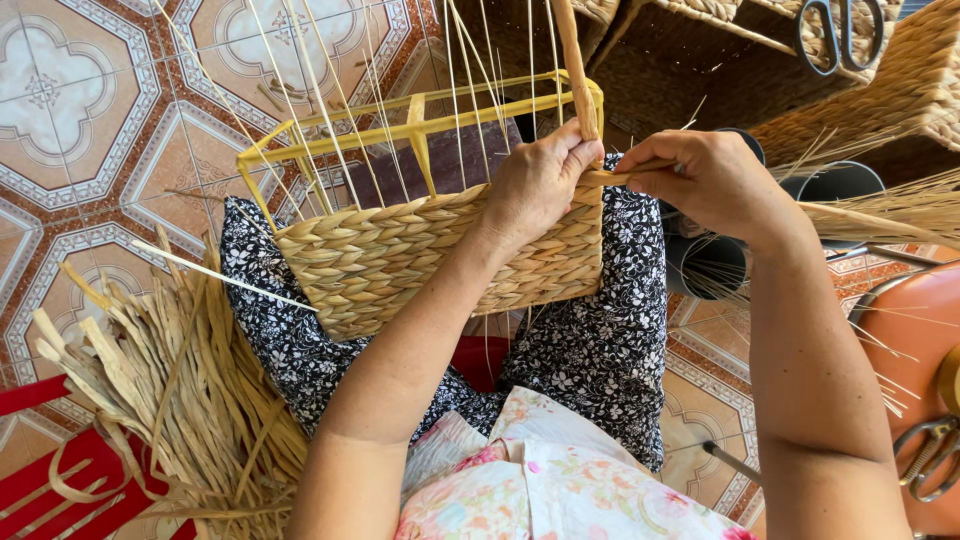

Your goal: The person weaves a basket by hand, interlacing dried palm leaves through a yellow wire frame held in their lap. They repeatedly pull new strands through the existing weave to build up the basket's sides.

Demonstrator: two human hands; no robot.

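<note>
The left hand (pixel 540 180) pins the basket (pixel 420 250) on the lap while the right hand (pixel 700 180) pinches a straw strip (pixel 577 70) tight.

L hand (pixel 537 183) & R hand (pixel 700 180) pinch straw strand (pixel 578 70) — half-woven basket (pixel 420 255) on lap; yellow frame (pixel 400 125).

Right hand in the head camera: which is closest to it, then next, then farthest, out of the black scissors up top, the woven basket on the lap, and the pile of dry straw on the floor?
From the right hand:
1. Woven basket, just left of it on the lap, at its fingertips.
2. Black scissors, above it on the stacked baskets at the top edge.
3. Pile of dry straw, far across at lower left on the floor.
</note>
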